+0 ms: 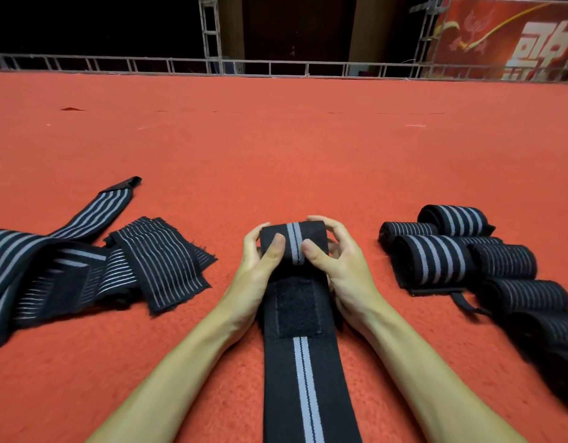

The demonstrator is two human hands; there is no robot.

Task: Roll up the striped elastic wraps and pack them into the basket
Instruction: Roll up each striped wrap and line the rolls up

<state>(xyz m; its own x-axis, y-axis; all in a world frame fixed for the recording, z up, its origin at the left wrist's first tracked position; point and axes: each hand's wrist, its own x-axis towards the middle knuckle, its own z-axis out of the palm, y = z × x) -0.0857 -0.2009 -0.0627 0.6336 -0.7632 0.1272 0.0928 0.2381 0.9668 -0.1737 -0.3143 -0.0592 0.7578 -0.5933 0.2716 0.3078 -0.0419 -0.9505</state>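
Centrally, a half-rolled wrap point(293, 241) lies on the red carpet point(276, 148), its roll gripped at both ends. The left hand point(260, 260) curls round the left end with its thumb pressed on top, and the right hand point(338, 257) does the same on the right end. The wrap's flat tail, with its fastening patch point(297, 306), runs back between the forearms. Left of this wrap lies a heap of unrolled wraps point(84, 266); right of it, a cluster of finished rolls point(452, 254).

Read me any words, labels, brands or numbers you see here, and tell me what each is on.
Red banner, far right: large white Chinese characters, cut off by the frame, not surely readable.
Striped wraps, rolled and unrolled: no label or brand legible.
Nothing else bears text.
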